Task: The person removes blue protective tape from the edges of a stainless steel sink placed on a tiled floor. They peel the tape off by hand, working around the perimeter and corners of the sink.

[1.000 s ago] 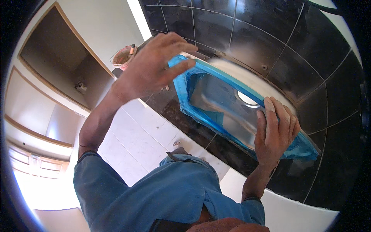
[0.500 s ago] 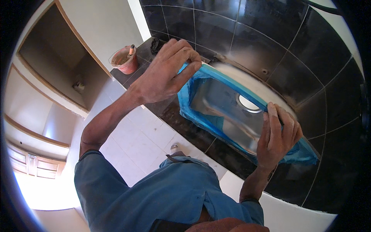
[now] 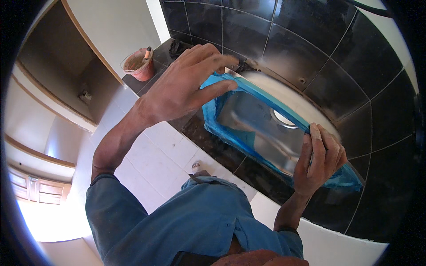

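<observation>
both hands on the steel sink (image 3: pixel 262 128), seated in the dark worktop (image 3: pixel 208 146)

left hand (image 3: pixel 186 84) grips the near-left corner, fingers wrapped over the blue-film rim; right hand (image 3: pixel 319 159) clamps the right edge, fingers together. black tiled wall (image 3: pixel 310 40) sits tight behind; a reddish bucket (image 3: pixel 140 64) stands well apart, leaving room leftward.

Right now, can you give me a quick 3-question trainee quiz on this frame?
1. True or false: both hands grip the steel sink.
2. What colour is the film around the sink's rim? A) red B) blue C) yellow
3. What stands on the dark counter beyond the left hand?

Key:
1. True: the left hand is on the sink's far end, and the right hand is on the near end.
2. B, the blue film.
3. A reddish bucket with a tool handle sticking out.
</observation>
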`<state>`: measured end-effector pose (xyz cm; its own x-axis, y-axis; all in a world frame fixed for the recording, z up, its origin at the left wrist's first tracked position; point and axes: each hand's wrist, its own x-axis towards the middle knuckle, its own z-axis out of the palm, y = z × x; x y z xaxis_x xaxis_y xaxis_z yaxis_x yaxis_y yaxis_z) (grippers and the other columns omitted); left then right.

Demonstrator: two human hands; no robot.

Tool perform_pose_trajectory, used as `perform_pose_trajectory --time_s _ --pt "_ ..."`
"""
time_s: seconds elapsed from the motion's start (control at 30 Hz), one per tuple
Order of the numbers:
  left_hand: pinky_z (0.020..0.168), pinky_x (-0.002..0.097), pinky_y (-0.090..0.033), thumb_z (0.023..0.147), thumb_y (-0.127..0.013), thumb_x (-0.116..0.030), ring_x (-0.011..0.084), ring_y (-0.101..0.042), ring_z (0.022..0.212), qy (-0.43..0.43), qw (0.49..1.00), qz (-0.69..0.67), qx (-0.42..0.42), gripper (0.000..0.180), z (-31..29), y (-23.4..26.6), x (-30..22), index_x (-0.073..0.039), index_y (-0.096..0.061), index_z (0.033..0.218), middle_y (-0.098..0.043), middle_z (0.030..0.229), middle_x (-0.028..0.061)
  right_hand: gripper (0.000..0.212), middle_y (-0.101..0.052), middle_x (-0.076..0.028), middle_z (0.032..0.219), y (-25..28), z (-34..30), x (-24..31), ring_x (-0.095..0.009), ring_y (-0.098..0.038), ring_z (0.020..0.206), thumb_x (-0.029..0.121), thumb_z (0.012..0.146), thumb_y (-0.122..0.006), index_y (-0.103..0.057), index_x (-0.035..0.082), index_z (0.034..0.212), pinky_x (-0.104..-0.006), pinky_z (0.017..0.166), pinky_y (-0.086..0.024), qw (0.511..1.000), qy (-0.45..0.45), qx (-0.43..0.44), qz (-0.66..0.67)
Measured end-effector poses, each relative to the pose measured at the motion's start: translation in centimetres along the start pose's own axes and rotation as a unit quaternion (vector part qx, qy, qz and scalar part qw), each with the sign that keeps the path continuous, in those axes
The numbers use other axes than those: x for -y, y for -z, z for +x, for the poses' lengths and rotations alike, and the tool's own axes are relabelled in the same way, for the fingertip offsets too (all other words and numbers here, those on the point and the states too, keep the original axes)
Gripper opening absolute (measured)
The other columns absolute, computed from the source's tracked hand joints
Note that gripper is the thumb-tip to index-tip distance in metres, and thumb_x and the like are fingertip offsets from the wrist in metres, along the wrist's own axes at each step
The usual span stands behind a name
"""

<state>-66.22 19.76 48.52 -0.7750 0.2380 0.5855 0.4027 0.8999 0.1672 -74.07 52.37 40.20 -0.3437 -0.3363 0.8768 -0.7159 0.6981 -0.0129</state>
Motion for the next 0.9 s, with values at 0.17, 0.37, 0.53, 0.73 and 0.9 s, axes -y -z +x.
perform_pose_trajectory --time_s 0.17,0.37,0.53,0.73,0.9 --pt "0.073 0.0331 -0.055 0.098 -0.072 -0.021 0.0174 -0.063 0.092 -0.090 0.994 0.064 -0.015 0.023 0.5 0.3 0.4 -0.006 -0.074 0.114 -0.064 0.102 0.0062 0.027 -0.070 -0.004 0.124 0.3 -0.1 0.4 -0.025 -0.063 0.116 0.021 0.096 -0.076 -0.075 0.017 0.123 -0.0472 0.106 -0.039 1.000 0.004 -0.007 0.009" --pt "0.079 0.0366 -0.051 0.100 -0.069 -0.020 0.0183 -0.061 0.094 -0.106 0.986 0.125 -0.038 0.017 0.2 -0.4 -0.3 -0.007 -0.073 0.110 -0.065 0.104 0.0057 0.028 -0.070 -0.004 0.124 0.0 -0.3 0.3 -0.025 -0.063 0.117 0.020 0.094 -0.079 -0.075 0.017 0.122 -0.0475 0.107 -0.038 1.000 0.009 -0.014 0.003" --pt "0.079 0.0362 -0.051 0.104 -0.066 -0.025 0.0178 -0.060 0.094 -0.020 0.993 -0.113 -0.018 0.020 -0.5 -0.6 0.6 -0.007 -0.072 0.111 -0.064 0.104 0.0065 0.029 -0.070 -0.004 0.124 0.1 -0.3 0.8 -0.025 -0.063 0.118 0.020 0.094 -0.079 -0.075 0.017 0.122 -0.0474 0.108 -0.038 1.000 0.006 -0.012 0.001" --pt "0.077 0.0367 -0.056 0.103 -0.068 -0.029 0.0197 -0.065 0.095 0.036 0.998 -0.048 -0.027 0.027 0.2 -0.2 -1.3 -0.005 -0.073 0.116 -0.063 0.105 0.0071 0.029 -0.070 -0.003 0.123 0.4 -0.3 0.8 -0.024 -0.063 0.117 0.021 0.094 -0.079 -0.075 0.018 0.123 -0.0466 0.108 -0.038 1.000 0.007 -0.014 0.000" --pt "0.078 0.0370 -0.058 0.100 -0.071 -0.025 0.0197 -0.065 0.096 0.026 0.999 -0.010 0.021 0.022 0.6 0.7 -1.9 -0.006 -0.075 0.111 -0.065 0.104 0.0066 0.030 -0.071 -0.003 0.123 0.6 -0.5 1.0 -0.024 -0.063 0.117 0.021 0.094 -0.079 -0.075 0.018 0.123 -0.0465 0.108 -0.039 1.000 0.007 -0.020 -0.003"
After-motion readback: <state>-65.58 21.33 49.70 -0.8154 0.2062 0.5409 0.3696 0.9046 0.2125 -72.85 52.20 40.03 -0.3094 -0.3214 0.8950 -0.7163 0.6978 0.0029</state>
